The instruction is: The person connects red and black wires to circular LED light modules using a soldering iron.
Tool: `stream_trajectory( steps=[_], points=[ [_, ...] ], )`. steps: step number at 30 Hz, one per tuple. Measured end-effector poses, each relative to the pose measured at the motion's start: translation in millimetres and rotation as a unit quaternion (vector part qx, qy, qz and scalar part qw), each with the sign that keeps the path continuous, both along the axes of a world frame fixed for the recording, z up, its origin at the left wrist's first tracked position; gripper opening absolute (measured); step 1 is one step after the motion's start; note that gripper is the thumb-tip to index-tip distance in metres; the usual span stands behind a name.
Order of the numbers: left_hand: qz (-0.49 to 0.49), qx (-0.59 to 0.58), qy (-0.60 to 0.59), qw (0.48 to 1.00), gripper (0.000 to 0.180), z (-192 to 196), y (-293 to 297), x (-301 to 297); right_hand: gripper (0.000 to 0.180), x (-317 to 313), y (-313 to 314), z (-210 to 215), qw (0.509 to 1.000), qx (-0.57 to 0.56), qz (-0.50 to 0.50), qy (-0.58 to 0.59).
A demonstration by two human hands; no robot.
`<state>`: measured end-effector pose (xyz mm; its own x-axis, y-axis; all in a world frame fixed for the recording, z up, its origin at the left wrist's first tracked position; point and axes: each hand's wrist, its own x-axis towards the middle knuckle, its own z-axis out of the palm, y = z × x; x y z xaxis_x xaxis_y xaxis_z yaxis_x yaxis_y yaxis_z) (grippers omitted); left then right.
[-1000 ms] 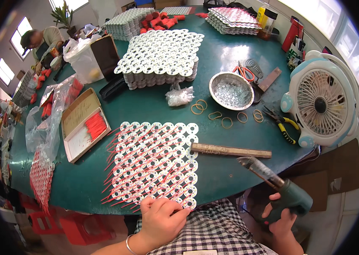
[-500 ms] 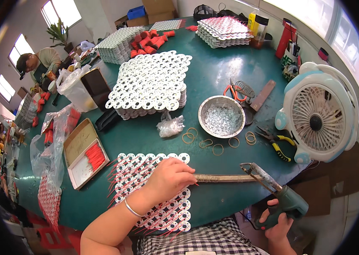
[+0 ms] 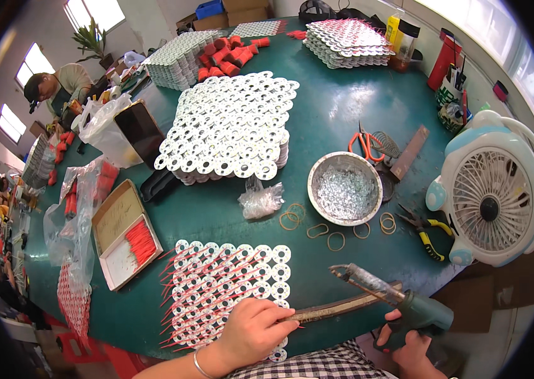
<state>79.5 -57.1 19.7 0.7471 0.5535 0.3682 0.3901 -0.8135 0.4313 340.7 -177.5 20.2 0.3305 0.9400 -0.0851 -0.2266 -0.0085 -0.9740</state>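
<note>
My left hand [image 3: 251,331] has come back off the sheet of white discs with red wires [image 3: 229,287] at the desk's [image 3: 336,107] near edge, its grip now closed on the wooden stick [image 3: 336,308]. My right hand [image 3: 415,344] stays clamped on the green glue gun [image 3: 399,303]. Left lies an open cardboard box [image 3: 125,234] of red pieces.

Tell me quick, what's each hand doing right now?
Left hand: closed on one end of a wooden stick, over the sheet of white discs.
Right hand: closed around a green glue gun.
</note>
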Motion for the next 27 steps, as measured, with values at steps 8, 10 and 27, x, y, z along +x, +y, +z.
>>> stream_trajectory(
  steps=[8,10,27],
  points=[
    [0.173,-0.062,0.026,0.983,0.009,6,18,0,0.048,9,-20,-39,0.975,-0.133,0.132,-0.123],
    [0.182,-0.077,0.013,0.98,0.011,0,18,3,0.048,10,-17,-40,0.924,-0.014,0.181,-0.336],
    [0.183,-0.089,0.009,0.979,0.011,-13,12,-1,0.047,-5,12,-1,0.932,0.04,0.231,-0.278]
  ],
)
